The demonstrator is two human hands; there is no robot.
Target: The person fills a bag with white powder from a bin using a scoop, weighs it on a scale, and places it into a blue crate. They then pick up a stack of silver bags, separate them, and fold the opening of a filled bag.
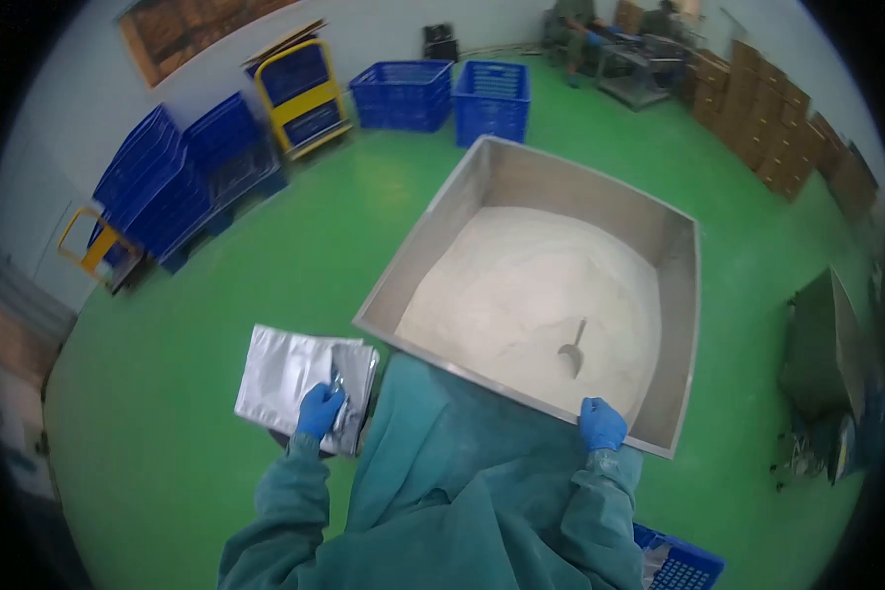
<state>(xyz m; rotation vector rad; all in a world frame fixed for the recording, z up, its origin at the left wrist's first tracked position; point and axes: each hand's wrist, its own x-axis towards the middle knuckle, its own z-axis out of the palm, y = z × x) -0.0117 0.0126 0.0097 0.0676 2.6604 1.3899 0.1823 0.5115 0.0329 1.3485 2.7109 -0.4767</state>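
My left hand (320, 410), in a blue glove, is closed on the crumpled edge of a silver foil bag (339, 379). That bag lies on top of a stack of flat foil bags (280, 372) at my left side. At the near rim of a large steel bin (580, 177), my right hand (602, 423), also gloved in blue, is curled shut around the edge. White powder (531, 285) fills the bottom of the bin. A metal scoop (572, 359) rests in the powder, its handle pointing away from me, apart from both hands.
Blue crates (492, 98) and a yellow-framed trolley (310, 93) line the back wall. Cardboard boxes (757, 118) are stacked at the far right, near people seated at a metal table (644, 64). A metal cart (821, 344) stands right; a blue basket (678, 562) sits below my right arm.
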